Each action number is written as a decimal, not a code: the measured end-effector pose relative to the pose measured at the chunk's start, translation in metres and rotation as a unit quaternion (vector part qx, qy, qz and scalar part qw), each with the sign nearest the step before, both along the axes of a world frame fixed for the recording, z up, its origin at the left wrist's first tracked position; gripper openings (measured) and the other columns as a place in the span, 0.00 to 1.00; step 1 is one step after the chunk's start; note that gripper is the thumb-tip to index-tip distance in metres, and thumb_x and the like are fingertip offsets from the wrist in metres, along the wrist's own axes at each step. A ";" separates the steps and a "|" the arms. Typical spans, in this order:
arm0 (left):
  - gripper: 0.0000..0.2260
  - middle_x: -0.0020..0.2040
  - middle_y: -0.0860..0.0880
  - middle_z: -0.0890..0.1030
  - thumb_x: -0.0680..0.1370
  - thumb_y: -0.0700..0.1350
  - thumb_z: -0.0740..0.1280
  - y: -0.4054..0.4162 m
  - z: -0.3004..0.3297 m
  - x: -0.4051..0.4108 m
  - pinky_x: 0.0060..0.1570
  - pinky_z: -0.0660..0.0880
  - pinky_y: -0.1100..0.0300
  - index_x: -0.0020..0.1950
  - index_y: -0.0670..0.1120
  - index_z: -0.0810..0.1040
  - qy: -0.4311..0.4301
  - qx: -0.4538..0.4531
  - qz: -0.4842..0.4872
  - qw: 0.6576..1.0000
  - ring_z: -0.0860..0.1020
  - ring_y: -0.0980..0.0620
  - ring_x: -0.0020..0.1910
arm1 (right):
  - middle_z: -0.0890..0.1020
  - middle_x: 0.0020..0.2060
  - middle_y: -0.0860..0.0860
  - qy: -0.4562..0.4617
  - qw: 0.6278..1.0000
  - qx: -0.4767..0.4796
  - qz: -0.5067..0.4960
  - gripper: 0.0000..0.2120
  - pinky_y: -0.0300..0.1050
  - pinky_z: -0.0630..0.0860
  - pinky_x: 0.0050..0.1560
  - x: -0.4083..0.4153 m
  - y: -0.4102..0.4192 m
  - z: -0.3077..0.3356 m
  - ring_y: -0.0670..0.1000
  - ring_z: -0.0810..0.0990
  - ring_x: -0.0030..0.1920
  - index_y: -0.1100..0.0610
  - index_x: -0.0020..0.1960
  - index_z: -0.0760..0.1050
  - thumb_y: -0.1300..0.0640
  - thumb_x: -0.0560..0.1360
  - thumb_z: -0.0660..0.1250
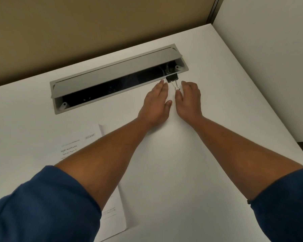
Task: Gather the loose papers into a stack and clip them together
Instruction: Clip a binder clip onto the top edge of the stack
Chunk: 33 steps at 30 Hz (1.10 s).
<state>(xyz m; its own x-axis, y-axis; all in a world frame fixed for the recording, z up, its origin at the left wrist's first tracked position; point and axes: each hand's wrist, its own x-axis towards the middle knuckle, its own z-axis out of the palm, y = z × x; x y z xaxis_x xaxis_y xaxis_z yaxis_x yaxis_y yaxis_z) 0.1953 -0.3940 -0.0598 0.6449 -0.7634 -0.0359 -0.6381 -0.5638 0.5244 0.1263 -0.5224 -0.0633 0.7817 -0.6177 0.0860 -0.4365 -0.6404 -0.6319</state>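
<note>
Binder clip (pixel 172 79) sits at the cable tray's near rim, handles pointing toward the right hand (pixel 188 100), thumb touching the wire loop (no grip yet). Left hand (pixel 157 102) flat, fingers straight, just beside. Papers (pixel 80 145) lie nearer, unstacked.

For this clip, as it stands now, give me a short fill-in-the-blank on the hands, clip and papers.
1. The binder clip lies between the two ____.
2. The clip's body is ____ in colour.
3. The printed papers lie partly under the ____ forearm.
4. The cable tray lid is ____.

Missing words: hands; black; left; open
</note>
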 end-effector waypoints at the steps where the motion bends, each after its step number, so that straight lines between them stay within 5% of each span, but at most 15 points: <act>1: 0.29 0.83 0.42 0.53 0.85 0.49 0.58 -0.004 0.000 0.002 0.80 0.50 0.51 0.82 0.41 0.53 -0.004 -0.001 0.004 1.000 0.52 0.46 0.82 | 0.75 0.62 0.63 0.001 1.000 0.005 -0.010 0.18 0.49 0.66 0.63 0.006 -0.001 0.001 0.62 0.74 0.62 0.65 0.68 0.73 0.57 0.81 0.62; 11: 0.27 0.83 0.47 0.57 0.83 0.49 0.57 -0.018 -0.001 0.007 0.78 0.48 0.51 0.82 0.46 0.57 0.002 0.005 0.042 0.999 0.52 0.48 0.82 | 0.83 0.53 0.54 0.100 0.990 0.037 -0.087 0.11 0.45 0.72 0.55 0.045 -0.017 0.014 0.56 0.80 0.57 0.58 0.54 0.79 0.51 0.78 0.69; 17: 0.27 0.81 0.46 0.63 0.81 0.45 0.62 -0.020 0.009 0.006 0.80 0.51 0.53 0.81 0.45 0.62 0.080 -0.023 0.078 0.994 0.58 0.47 0.81 | 0.79 0.35 0.50 0.120 0.980 0.143 -0.067 0.09 0.44 0.76 0.43 0.041 -0.016 0.030 0.53 0.79 0.41 0.55 0.37 0.76 0.56 0.75 0.70; 21: 0.27 0.69 0.43 0.77 0.75 0.46 0.62 -0.018 0.016 0.000 0.71 0.69 0.44 0.75 0.48 0.71 0.208 -0.080 0.106 0.969 0.72 0.42 0.70 | 0.79 0.33 0.51 0.093 0.966 0.237 -0.049 0.08 0.43 0.73 0.37 0.028 -0.005 0.042 0.50 0.77 0.35 0.56 0.38 0.76 0.58 0.74 0.71; 24: 0.28 0.68 0.47 0.78 0.76 0.34 0.62 -0.005 0.041 -0.011 0.68 0.74 0.52 0.75 0.51 0.72 0.339 -0.135 0.123 0.923 0.76 0.49 0.66 | 0.78 0.32 0.50 0.077 0.949 0.303 -0.036 0.08 0.43 0.71 0.35 0.014 0.008 0.048 0.49 0.76 0.34 0.55 0.39 0.75 0.58 0.74 0.72; 28: 0.27 0.67 0.47 0.80 0.77 0.31 0.64 0.025 0.058 -0.031 0.66 0.76 0.51 0.75 0.48 0.73 0.317 -0.152 0.138 0.926 0.78 0.48 0.65 | 0.78 0.33 0.52 0.064 0.934 0.350 -0.004 0.05 0.40 0.72 0.35 -0.005 0.036 0.066 0.48 0.76 0.33 0.58 0.42 0.77 0.61 0.76 0.70; 33: 0.15 0.53 0.47 0.87 0.77 0.36 0.72 0.086 0.082 -0.056 0.59 0.81 0.47 0.64 0.46 0.83 0.268 -0.173 0.165 0.933 0.85 0.49 0.52 | 0.82 0.39 0.57 0.075 0.928 0.360 0.055 0.10 0.38 0.76 0.35 -0.033 0.083 0.096 0.50 0.79 0.36 0.70 0.50 0.79 0.61 0.77 0.70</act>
<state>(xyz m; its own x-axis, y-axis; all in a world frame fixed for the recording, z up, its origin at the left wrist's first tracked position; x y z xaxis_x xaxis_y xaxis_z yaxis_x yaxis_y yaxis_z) 0.1389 -0.3076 0.0227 0.8075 -0.5516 -0.2087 -0.0539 -0.4214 0.9053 0.0931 -0.4393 0.0331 0.8138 -0.3879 -0.4328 -0.5106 -0.1216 -0.8512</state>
